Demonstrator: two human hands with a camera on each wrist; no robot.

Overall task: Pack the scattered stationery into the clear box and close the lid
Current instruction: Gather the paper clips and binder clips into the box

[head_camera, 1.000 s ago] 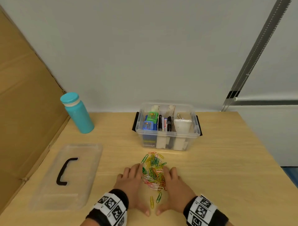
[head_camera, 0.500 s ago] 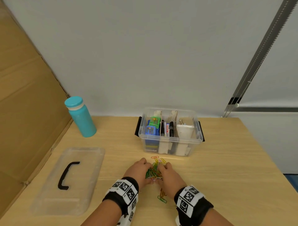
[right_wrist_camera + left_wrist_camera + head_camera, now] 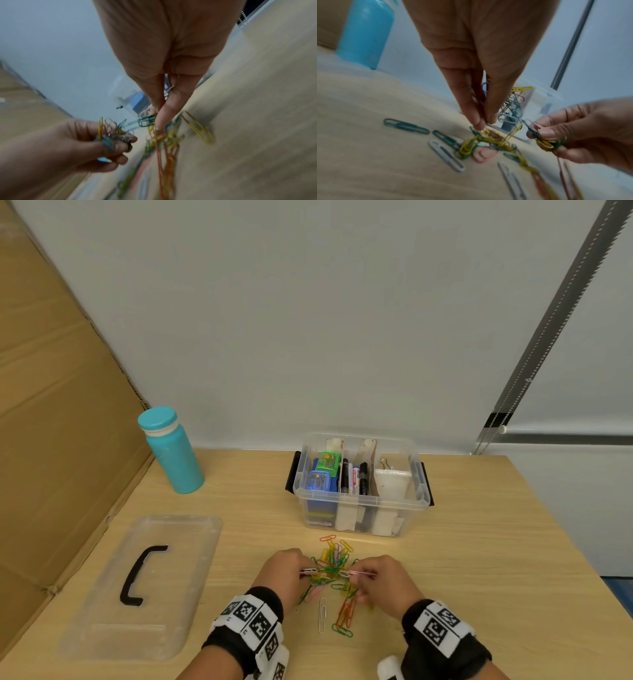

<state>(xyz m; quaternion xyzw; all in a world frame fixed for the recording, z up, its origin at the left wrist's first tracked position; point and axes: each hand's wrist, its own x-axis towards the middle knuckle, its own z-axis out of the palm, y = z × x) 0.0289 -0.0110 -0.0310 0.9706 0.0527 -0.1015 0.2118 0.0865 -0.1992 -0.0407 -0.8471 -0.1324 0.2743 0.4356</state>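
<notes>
Several coloured paper clips (image 3: pixel 334 561) lie in a tangled heap on the wooden table, just in front of the clear box (image 3: pixel 363 503). The box stands lidless with markers, sharpeners and white items inside. My left hand (image 3: pixel 303 571) pinches a bunch of clips at the heap's left side; the left wrist view shows thumb and fingers (image 3: pixel 476 121) closed on them. My right hand (image 3: pixel 368 575) pinches another bunch at the right side, with its fingertips (image 3: pixel 159 119) pressed together on clips. Strands of linked clips (image 3: pixel 164 148) hang between and below the hands.
The clear lid (image 3: pixel 185 529) with a black handle (image 3: pixel 140 575) lies flat at the left. A teal bottle (image 3: pixel 171 453) stands behind it beside a leaning cardboard sheet (image 3: pixel 51 440). A loose white clip (image 3: pixel 322 614) and orange and green clips (image 3: pixel 344 616) lie nearer me.
My hands first lay flat, raking the clips together, then cupped the heap. Now both pinch bunches of clips and have drawn apart a little. A few clips trail behind on the table.
</notes>
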